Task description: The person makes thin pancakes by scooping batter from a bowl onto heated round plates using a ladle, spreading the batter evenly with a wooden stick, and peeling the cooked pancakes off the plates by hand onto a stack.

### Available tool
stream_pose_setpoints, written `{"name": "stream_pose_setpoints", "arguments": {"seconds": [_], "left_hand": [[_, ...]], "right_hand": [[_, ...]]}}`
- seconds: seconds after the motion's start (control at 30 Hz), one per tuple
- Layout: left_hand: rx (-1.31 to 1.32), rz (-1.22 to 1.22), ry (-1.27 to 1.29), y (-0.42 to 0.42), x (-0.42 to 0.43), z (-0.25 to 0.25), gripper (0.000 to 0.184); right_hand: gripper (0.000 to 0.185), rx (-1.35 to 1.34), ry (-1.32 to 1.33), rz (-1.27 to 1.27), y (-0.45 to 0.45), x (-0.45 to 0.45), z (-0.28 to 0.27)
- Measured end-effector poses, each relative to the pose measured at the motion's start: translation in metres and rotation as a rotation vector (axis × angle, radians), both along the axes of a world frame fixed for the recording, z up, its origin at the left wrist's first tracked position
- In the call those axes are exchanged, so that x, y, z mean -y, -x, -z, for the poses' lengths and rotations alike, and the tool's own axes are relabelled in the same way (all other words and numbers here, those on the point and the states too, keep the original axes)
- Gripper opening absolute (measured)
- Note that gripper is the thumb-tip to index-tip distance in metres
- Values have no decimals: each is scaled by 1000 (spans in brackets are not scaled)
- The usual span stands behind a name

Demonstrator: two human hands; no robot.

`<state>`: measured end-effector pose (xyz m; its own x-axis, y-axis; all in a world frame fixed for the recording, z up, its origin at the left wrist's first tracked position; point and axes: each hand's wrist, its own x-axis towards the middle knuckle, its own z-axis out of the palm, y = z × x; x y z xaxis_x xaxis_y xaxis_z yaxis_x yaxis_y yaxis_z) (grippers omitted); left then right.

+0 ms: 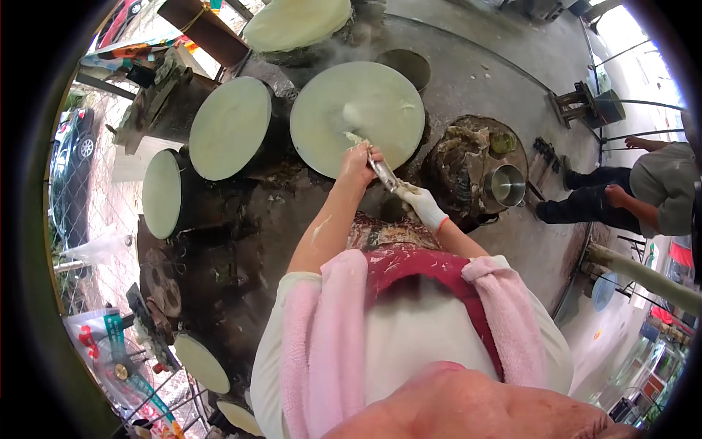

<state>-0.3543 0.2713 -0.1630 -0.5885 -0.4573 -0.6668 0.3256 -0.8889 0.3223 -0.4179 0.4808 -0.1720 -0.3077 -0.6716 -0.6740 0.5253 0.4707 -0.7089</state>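
My bare left hand is closed at the near edge of a large round griddle's pale, wet batter sheet. Whitish paste clings to its fingertips and streaks the forearm. Between my hands runs a shiny metal-handled tool, its front end hidden by my left hand. My right hand, in a white glove with an orange band at the wrist, is wrapped round the rear of this tool. A blurred white patch lies on the batter just beyond my left fingers, perhaps steam.
More round pale-topped griddles curve along the left. A crusted round stand on the right bears a metal pot and a small greenish container. Another person stands at the far right. A wire fence borders the left.
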Motion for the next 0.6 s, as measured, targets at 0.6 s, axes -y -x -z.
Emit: {"name": "stream_pose_setpoints", "arguments": {"seconds": [0.6], "left_hand": [[-739, -268, -91, -192, -71, -131, 31]], "right_hand": [[51, -773, 69, 38, 116, -7, 33]]}}
